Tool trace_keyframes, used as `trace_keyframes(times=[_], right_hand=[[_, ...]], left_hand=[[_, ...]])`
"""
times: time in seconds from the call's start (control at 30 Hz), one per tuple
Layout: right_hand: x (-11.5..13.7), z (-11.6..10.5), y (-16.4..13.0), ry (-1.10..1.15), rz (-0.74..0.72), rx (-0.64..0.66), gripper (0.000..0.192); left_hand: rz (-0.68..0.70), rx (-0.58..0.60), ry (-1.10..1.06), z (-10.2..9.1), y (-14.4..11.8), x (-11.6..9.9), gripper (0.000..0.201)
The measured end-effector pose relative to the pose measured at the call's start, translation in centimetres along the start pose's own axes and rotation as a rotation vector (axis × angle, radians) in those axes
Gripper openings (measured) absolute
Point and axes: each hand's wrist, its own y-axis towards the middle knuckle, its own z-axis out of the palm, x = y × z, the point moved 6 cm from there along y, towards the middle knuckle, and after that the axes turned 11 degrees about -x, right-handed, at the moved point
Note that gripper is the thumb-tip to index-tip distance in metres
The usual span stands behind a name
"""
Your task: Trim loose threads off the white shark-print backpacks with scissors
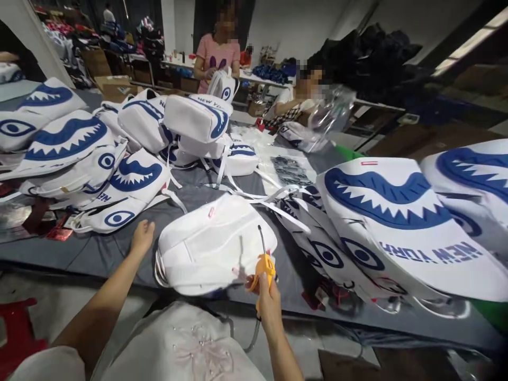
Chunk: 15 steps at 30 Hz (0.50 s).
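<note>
Head view: right hand grips an orange air gun, nozzle over a white bag at the table's near edge. Left hand rests loosely spread beside it. Judging by the piles, many shark-print bags remain unhandled; straps crowd the middle.

I'm seeing both forearms bare, and I'm wearing a white top with what may be small pearl beads.
</note>
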Motion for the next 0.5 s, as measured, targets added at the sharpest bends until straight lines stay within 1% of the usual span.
trace_keyframes(times=[0.03,0.07,0.1,0.13,0.2,0.23,0.27,0.3,0.37,0.43,0.47,0.5], right_hand=[[-0.6,0.4,0.1,-0.016,0.012,0.032,0.091],[-1.1,0.9,0.2,-0.041,0.026,0.073,0.093],[-1.3,1.6,0.2,-0.073,0.035,0.118,0.092],[-1.4,2.2,0.3,-0.113,0.03,0.164,0.09],[-0.8,3.5,0.4,-0.203,-0.004,0.258,0.082],[-0.4,4.0,0.6,-0.252,-0.021,0.304,0.078],[0.2,4.3,0.9,-0.303,-0.033,0.347,0.075],[0.8,4.4,1.4,-0.355,-0.038,0.387,0.072],[2.3,3.9,2.9,-0.445,-0.035,0.41,0.068],[4.1,3.0,5.0,-0.495,-0.047,0.348,0.064],[5.0,2.6,5.9,-0.516,-0.063,0.304,0.062],[5.7,2.5,6.7,-0.544,-0.085,0.267,0.059]], left_hand=[[0.064,-0.036,0.016,-0.2,-0.7,0.4,0.047],[0.151,-0.048,0.034,-0.1,-1.5,0.1,0.053],[0.242,-0.04,0.064,0.5,-2.1,-0.5,0.06],[0.32,-0.01,0.106,1.6,-2.5,-1.3,0.069],[0.426,0.074,0.231,4.4,-2.6,-2.7,0.084],[0.47,0.115,0.304,6.0,-2.4,-3.2,0.088],[0.496,0.147,0.366,7.3,-2.1,-3.4,0.087],[0.504,0.163,0.405,8.3,-1.8,-3.4,0.082],[0.504,0.163,0.422,9.2,-1.6,-3.2,0.067],[0.457,0.156,0.355,9.0,-2.3,-2.6,0.055],[0.403,0.176,0.282,8.7,-3.0,-2.1,0.05],[0.317,0.22,0.181,8.6,-3.7,-1.6,0.047]])
